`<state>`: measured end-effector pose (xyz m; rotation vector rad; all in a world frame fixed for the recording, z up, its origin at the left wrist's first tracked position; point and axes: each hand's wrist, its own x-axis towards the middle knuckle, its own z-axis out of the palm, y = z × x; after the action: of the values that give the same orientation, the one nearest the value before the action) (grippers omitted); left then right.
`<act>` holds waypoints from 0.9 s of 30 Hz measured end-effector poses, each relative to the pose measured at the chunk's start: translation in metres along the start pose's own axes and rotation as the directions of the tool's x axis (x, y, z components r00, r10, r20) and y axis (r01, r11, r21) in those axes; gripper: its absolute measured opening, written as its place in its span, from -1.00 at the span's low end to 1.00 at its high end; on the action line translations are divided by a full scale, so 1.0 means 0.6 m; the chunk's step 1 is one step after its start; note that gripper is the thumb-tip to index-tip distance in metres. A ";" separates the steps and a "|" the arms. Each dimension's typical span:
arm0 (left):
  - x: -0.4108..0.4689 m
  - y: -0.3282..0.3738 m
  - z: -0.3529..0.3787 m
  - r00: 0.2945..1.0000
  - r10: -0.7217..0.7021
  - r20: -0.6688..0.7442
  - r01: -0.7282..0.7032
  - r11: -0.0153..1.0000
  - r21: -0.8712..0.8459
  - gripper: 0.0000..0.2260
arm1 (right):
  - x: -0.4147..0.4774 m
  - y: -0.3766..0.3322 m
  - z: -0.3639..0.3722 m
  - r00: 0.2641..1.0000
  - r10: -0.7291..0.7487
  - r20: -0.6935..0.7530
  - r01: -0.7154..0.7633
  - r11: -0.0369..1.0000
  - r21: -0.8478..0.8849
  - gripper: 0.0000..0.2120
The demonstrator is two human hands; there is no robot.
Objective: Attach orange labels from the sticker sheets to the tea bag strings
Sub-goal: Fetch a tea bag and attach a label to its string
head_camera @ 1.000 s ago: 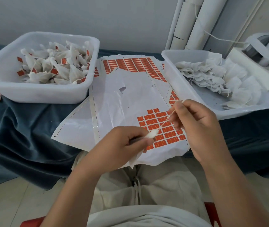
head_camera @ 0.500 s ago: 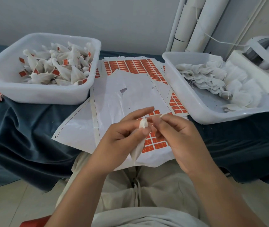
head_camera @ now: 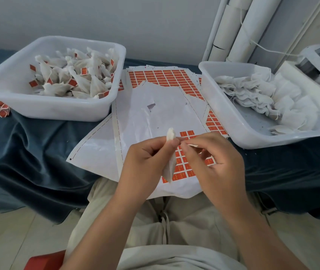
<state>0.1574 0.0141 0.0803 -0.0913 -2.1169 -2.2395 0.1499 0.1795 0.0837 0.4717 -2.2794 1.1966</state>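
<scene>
My left hand (head_camera: 145,158) grips a white tea bag (head_camera: 170,152) upright, its gathered top poking above my fingers and its body hanging below. My right hand (head_camera: 211,160) pinches the bag's thin string (head_camera: 192,145) right beside it. Both hands hover over the sticker sheet (head_camera: 151,121), a mostly peeled white backing with orange labels (head_camera: 182,168) left at its near right part. A fuller sheet of orange labels (head_camera: 161,76) lies behind it.
A white tub (head_camera: 54,110) at the left holds several labelled tea bags. Another white tub (head_camera: 233,117) at the right holds unlabelled bags. Dark blue cloth (head_camera: 28,152) covers the table. White pipes (head_camera: 239,28) and a machine (head_camera: 315,65) stand at the back right.
My right hand drew in from an outstretched string to meet the left hand. The tea bag's top has risen above my left fingers.
</scene>
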 end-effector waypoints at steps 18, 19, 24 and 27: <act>0.000 0.006 -0.041 0.874 -0.096 0.476 -0.234 0.776 0.586 -0.71 | 0.017 0.011 -0.015 0.851 0.227 0.474 -0.367 0.902 0.228 -0.88; -0.001 0.003 -0.040 0.868 -0.103 0.487 -0.223 0.793 0.566 -0.71 | 0.017 0.014 -0.014 0.822 0.277 0.497 -0.441 0.862 0.249 -0.83; -0.001 -0.002 -0.030 0.823 -0.013 0.568 -0.254 0.886 0.388 -0.61 | 0.018 0.032 -0.008 0.683 0.389 0.618 -0.702 0.583 0.409 -0.77; 0.002 -0.009 -0.031 0.838 0.003 0.545 -0.093 0.986 0.137 -0.65 | 0.017 0.032 -0.005 0.712 0.395 0.581 -0.688 0.559 0.463 -0.78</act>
<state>0.1558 -0.0041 0.0742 -0.8637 -2.5027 -2.1874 0.1325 0.1918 0.0783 0.2339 -2.3676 2.5021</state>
